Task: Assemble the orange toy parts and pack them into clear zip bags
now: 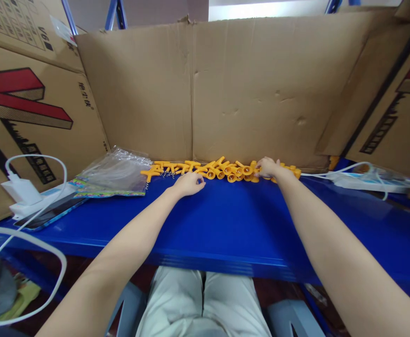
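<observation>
A long row of yellow plastic pieces [226, 171] lies along the foot of the cardboard wall. Those on the left are T-shaped, and some have a small metal spiral [147, 186] at the end. Toward the right, stacked pieces show round, flared, hollow ends. My left hand [190, 184] hovers at the front edge of the row, fingers loosely curled, with a gap between thumb and index finger and nothing visible in it. At the right part of the pile, my right hand [268, 167] has its fingers bent around a yellow piece; its fingertips are partly hidden.
Clear plastic bags [115, 175] lie left of the row on the blue table [226, 224]. Farther left are a white charger [22, 189], its cable and a phone [50, 213]. A white power strip [373, 181] lies at right. Cardboard [261, 89] encloses the back and sides.
</observation>
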{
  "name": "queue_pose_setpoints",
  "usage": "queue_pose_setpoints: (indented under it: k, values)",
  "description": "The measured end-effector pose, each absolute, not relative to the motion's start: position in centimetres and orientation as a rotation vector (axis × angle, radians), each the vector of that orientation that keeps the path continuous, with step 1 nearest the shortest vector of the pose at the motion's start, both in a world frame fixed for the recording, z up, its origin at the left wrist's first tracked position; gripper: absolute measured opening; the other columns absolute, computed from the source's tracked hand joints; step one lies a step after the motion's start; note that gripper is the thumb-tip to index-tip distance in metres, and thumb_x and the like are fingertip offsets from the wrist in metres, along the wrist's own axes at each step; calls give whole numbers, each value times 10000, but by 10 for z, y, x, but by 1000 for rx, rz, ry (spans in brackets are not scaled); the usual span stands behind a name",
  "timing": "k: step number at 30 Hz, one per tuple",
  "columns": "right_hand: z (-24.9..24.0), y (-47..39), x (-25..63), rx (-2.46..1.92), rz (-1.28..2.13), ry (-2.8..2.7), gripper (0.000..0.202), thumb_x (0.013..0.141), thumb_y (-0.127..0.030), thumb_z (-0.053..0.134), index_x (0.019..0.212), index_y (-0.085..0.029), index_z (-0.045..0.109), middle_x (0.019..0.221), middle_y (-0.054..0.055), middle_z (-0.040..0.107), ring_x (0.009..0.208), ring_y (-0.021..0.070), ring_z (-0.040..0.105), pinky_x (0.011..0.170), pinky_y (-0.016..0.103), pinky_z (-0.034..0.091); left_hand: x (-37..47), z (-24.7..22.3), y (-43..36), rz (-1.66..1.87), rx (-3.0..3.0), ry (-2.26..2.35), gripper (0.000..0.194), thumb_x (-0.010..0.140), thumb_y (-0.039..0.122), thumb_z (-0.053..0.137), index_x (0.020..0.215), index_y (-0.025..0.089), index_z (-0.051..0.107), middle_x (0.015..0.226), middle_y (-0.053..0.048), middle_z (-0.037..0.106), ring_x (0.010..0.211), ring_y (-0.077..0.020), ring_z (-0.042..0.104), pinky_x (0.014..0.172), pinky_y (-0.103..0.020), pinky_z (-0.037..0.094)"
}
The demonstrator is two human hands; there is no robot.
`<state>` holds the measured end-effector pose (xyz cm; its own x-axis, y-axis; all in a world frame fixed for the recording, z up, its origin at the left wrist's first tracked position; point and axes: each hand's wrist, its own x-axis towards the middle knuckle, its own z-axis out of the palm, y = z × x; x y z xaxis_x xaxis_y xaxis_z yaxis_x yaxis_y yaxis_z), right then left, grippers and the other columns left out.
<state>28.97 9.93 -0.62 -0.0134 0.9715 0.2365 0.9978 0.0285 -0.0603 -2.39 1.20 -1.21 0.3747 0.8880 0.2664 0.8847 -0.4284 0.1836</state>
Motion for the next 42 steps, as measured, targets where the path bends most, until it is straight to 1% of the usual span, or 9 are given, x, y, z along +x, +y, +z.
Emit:
queue_pose_setpoints:
  k: [7, 10, 13, 16, 21, 26, 33, 37, 42]
  values:
    - [-10, 79, 291, -2091, -210, -2058, 334, 709, -262, 712, 1036, -198, 697, 1166, 147, 632, 1162, 339, 538, 1029, 569, 306, -36, -11, 19, 538, 2487, 2002, 254, 809, 263, 497, 938, 206, 708, 1025, -97, 703, 987, -272, 635, 853, -365, 490]
    - [-14, 73, 293, -2070, -239, -2056, 351, 721, -291, 696, 1062, -207, 690, 1133, 140, 653, 1133, 341, 558, 1000, 543, 345, -51, -6, 23, 560, 2314, 2313, 307, 799, 215, 502, 1043, 161, 680, 1116, -168, 663, 1081, -327, 591, 901, -429, 463]
    - [-17, 68, 297, -2055, -201, -2025, 367, 736, -311, 680, 1088, -206, 676, 1130, 145, 659, 1108, 340, 576, 958, 502, 396, -71, -1, 27, 528, 2036, 2623, 427, 749, 191, 554, 1161, 100, 611, 1263, -226, 566, 1178, -373, 513, 939, -483, 429]
    - [-18, 66, 301, -2060, -156, -2014, 322, 739, -312, 675, 1045, -212, 687, 1087, 137, 676, 1062, 341, 599, 910, 476, 434, -90, 2, 31, 573, 1818, 2736, 545, 727, 217, 590, 1255, 99, 527, 1302, -238, 530, 1208, -379, 473, 938, -500, 410]
    - [-18, 65, 303, -2038, -123, -2064, 279, 754, -298, 656, 1013, -202, 693, 1039, 139, 685, 989, 323, 628, 853, 433, 468, -110, -6, 39, 541, 1598, 2831, 636, 707, 253, 644, 1293, 95, 454, 1341, -271, 476, 1260, -393, 410, 933, -493, 360]
    - [-17, 62, 299, -2036, -80, -2089, 344, 766, -317, 641, 1083, -188, 672, 1027, 159, 686, 980, 344, 633, 859, 458, 463, -118, -19, 44, 509, 1589, 2799, 587, 727, 220, 593, 1285, 108, 447, 1320, -252, 508, 1256, -361, 431, 945, -487, 342]
    - [-14, 56, 293, -2057, -35, -2073, 348, 771, -298, 610, 1091, -174, 669, 1064, 161, 677, 994, 338, 626, 859, 438, 460, -125, -31, 42, 778, 1612, 2745, 463, 778, 154, 512, 1239, 126, 495, 1287, -232, 547, 1252, -351, 447, 983, -510, 330]
    - [-14, 54, 290, -2077, -23, -2073, 369, 766, -284, 608, 1109, -157, 657, 1081, 171, 668, 1022, 347, 615, 881, 441, 449, -120, -22, 38, 1006, 1568, 2713, 415, 804, 159, 465, 1216, 157, 506, 1237, -200, 592, 1200, -337, 496, 982, -522, 330]
    - [-11, 49, 285, -2100, -73, -2068, 302, 774, -237, 582, 1052, -150, 660, 1043, 165, 673, 982, 330, 629, 828, 406, 470, -116, -7, 39, 1392, 1451, 2520, 455, 804, 205, 501, 1252, 198, 420, 1154, -139, 637, 1146, -323, 536, 969, -504, 362]
